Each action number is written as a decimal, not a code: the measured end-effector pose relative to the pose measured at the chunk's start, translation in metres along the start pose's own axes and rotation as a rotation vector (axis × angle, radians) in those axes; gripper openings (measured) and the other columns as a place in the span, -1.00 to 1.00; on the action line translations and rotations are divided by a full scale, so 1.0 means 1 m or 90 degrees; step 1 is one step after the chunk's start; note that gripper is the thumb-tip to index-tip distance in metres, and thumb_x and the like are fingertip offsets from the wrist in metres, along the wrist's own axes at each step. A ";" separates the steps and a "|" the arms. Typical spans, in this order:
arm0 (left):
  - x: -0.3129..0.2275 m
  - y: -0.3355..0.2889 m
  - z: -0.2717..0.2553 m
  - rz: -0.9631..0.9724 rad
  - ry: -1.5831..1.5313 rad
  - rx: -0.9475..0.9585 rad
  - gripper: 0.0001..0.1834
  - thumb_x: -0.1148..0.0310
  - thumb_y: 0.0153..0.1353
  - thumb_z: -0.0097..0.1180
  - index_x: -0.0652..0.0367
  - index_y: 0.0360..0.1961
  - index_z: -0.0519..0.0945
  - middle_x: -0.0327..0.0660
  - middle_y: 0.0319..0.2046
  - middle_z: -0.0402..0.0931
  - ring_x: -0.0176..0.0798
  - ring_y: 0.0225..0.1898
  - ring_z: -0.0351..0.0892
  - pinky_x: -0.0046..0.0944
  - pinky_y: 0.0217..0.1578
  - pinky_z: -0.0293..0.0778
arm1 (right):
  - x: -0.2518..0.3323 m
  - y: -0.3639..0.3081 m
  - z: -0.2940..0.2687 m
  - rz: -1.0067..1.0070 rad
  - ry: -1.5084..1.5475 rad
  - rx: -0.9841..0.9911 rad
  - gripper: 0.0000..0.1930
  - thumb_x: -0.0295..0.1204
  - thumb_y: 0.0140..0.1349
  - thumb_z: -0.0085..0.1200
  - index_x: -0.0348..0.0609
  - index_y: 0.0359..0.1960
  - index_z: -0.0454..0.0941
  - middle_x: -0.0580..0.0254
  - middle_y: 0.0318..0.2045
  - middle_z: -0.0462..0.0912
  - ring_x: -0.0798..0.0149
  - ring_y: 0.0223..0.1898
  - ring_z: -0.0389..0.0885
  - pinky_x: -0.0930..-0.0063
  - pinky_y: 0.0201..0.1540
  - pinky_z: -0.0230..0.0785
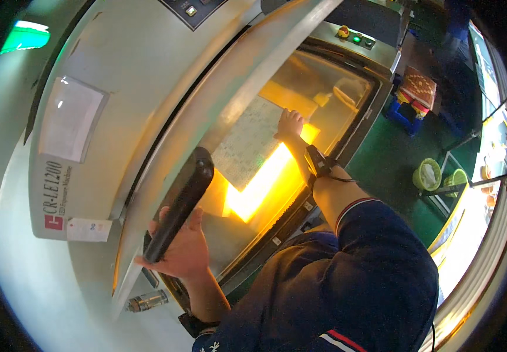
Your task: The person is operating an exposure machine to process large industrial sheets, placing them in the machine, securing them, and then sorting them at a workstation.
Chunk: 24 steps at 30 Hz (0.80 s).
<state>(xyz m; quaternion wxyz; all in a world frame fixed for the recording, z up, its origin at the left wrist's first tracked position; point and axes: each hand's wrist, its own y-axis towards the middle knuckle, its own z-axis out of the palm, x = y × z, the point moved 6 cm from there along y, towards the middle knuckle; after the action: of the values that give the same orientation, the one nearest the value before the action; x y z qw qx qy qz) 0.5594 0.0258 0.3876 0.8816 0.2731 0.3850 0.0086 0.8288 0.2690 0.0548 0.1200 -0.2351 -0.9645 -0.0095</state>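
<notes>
My left hand (186,251) is at the lower end of a long black handle (184,202) on the raised lid (230,111) of a large pale machine, with its fingers around the handle. Inside the machine lies a thin grey patterned panel (247,141), flat on a bed that glows bright yellow (265,182). My right hand (291,124) reaches over the bed to the panel's right edge. Its fingers look curled in at that edge; the fingertips are hard to make out. A black band (318,163) is around my right wrist.
The bed's dark frame (347,141) runs along the side near me. Beyond it are a control strip with buttons (356,39), a blue stool (406,114) with a patterned cushion, and green bins (427,175) on the green floor. A bright rack (470,223) stands at the right.
</notes>
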 end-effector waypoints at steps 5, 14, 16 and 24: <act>0.079 0.015 -0.158 -0.245 0.448 0.171 -0.34 -0.17 0.32 -0.11 0.08 0.25 0.42 -0.02 0.35 0.22 0.19 0.36 0.12 0.39 0.29 -0.03 | 0.010 0.001 -0.011 0.062 -0.040 0.054 -0.25 0.03 -0.15 0.38 -0.13 0.05 0.44 0.02 -0.01 0.52 0.00 0.05 0.44 0.07 -0.03 0.28; 0.187 -0.116 -0.306 -0.480 1.122 0.302 0.17 -0.27 0.11 0.12 0.12 0.47 -0.26 -0.01 0.49 -0.39 0.36 0.45 -0.50 0.30 0.37 -0.38 | -0.007 -0.022 0.001 0.086 0.229 0.243 -0.31 0.19 -0.15 0.31 -0.07 -0.08 0.62 0.17 -0.12 0.66 0.10 -0.08 0.63 0.18 -0.12 0.50; 0.184 -0.107 -0.290 -0.464 1.119 0.403 0.13 -0.23 0.14 0.10 0.14 0.47 -0.22 0.03 0.49 -0.37 0.40 0.44 -0.49 0.29 0.37 -0.38 | -0.034 -0.033 -0.010 0.060 0.267 0.313 -0.36 0.17 -0.06 0.25 -0.11 -0.12 0.64 0.16 -0.16 0.69 0.07 -0.11 0.65 0.08 -0.14 0.49; 0.194 -0.139 -0.206 -0.552 1.058 0.598 -0.03 -0.24 0.28 -0.14 0.21 0.46 -0.12 0.09 0.47 -0.26 0.19 0.48 -0.32 0.20 0.39 -0.36 | -0.208 -0.277 -0.036 0.277 0.694 0.180 -0.48 0.01 0.15 0.18 -0.31 -0.22 0.65 0.00 -0.37 0.66 0.09 -0.29 0.64 0.21 -0.22 0.47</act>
<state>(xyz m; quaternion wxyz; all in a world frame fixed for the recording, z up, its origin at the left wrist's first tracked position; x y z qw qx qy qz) 0.5286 0.0488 0.0746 0.0723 0.3348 0.8988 -0.2735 0.8900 -0.0735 0.0512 0.6263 -0.3703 -0.6856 0.0243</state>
